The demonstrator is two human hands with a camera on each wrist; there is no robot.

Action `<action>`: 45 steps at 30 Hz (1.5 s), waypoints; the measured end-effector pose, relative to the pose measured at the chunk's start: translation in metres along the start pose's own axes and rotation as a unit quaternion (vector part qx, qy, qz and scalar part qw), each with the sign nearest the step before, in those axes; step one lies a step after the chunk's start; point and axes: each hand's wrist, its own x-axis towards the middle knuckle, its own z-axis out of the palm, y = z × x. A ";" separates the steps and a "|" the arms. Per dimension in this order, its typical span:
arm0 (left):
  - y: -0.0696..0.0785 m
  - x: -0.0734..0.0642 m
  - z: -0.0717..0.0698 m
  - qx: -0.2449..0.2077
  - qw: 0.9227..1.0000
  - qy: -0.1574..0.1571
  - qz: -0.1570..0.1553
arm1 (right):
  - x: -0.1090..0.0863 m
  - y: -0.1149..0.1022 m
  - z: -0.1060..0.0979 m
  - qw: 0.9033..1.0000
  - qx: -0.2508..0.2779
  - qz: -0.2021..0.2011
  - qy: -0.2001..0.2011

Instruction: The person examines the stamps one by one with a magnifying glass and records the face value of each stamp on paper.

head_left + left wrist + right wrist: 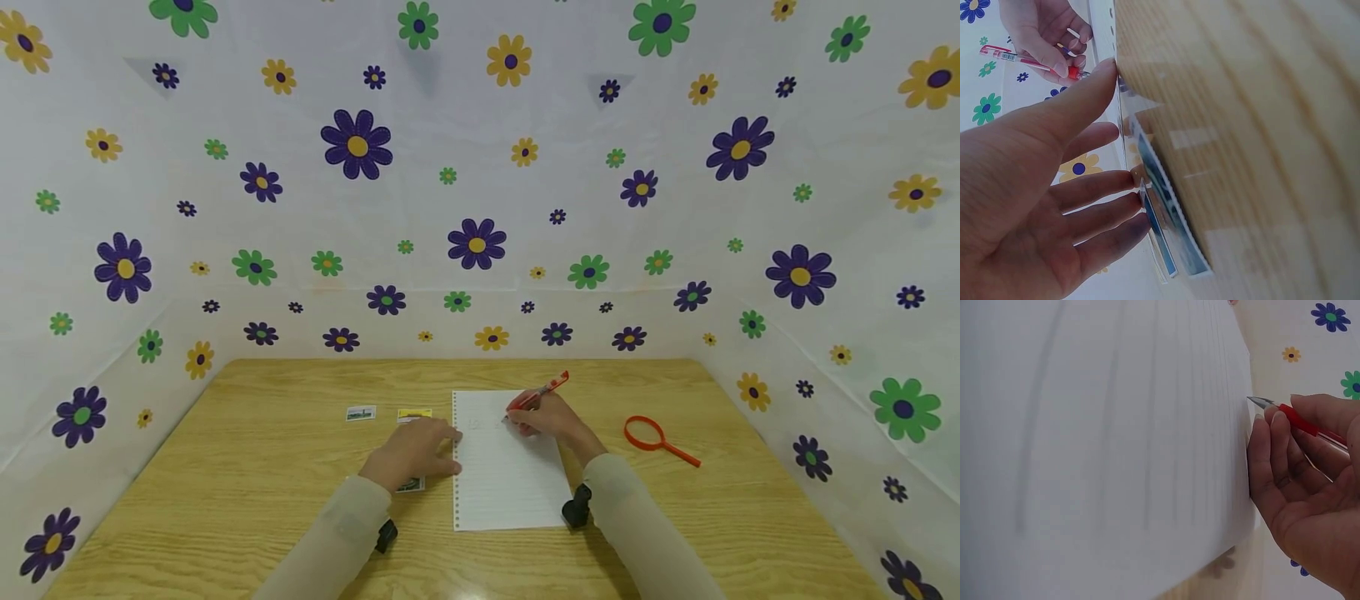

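While the right hand point(546, 414) pinches the red pen point(543, 392) over the upper part of the lined sheet point(510, 487) on the worktop point(270, 467), the left hand point(415, 450) lies loosely spread, thumb and forefinger at the punched left edge. With such light contact, the sheet could pivot under pen pressure and skew a stroke; a sideways slide of that left hand might also drag the small lower stamp point(411, 486) partly hidden beneath it.
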 end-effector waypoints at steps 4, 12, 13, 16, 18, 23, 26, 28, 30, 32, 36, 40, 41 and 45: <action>-0.001 0.000 0.000 0.002 1.000 -0.002 0.001 | 0.000 -0.001 0.000 1.000 0.000 0.000 0.002; -0.002 0.001 0.002 0.002 1.000 -0.002 -0.001 | 0.002 0.002 -0.001 1.000 0.012 -0.003 -0.012; -0.002 0.000 0.002 0.002 1.000 -0.002 -0.001 | 0.002 0.002 -0.001 1.000 0.015 -0.005 -0.013; -0.002 0.000 0.002 0.001 1.000 -0.002 -0.002 | 0.003 0.004 -0.002 1.000 0.027 -0.006 -0.011; -0.001 0.000 0.002 0.000 1.000 -0.001 -0.002 | 0.003 0.005 -0.002 0.999 0.030 -0.007 -0.008; -0.001 0.000 0.001 -0.001 1.000 -0.001 -0.004 | 0.003 0.003 0.000 1.000 0.026 -0.013 -0.005; 0.000 -0.001 0.000 -0.001 1.000 -0.004 -0.004 | 0.003 0.003 0.001 1.000 0.016 -0.012 -0.005; 0.000 -0.001 -0.001 -0.002 1.000 -0.006 -0.007 | 0.003 0.002 0.001 1.000 0.009 -0.011 -0.005; 0.001 -0.002 0.000 -0.003 1.000 -0.006 -0.007 | 0.003 0.002 0.001 1.000 0.007 -0.012 -0.007; 0.001 -0.002 0.000 -0.005 1.000 -0.007 -0.009 | 0.002 0.002 0.000 1.000 0.006 -0.015 -0.009; 0.001 -0.001 0.001 -0.007 1.000 -0.010 -0.007 | -0.003 0.001 -0.004 0.999 0.009 -0.038 -0.021; 0.001 -0.002 0.001 -0.004 1.000 -0.011 -0.007 | -0.010 -0.004 -0.009 0.997 -0.016 -0.073 -0.035; 0.001 -0.002 0.001 -0.003 1.000 -0.009 -0.006 | -0.012 -0.005 -0.010 0.996 -0.027 -0.080 -0.036; 0.000 -0.003 0.000 0.002 1.000 -0.003 -0.002 | -0.018 -0.011 -0.017 0.990 -0.078 -0.108 -0.037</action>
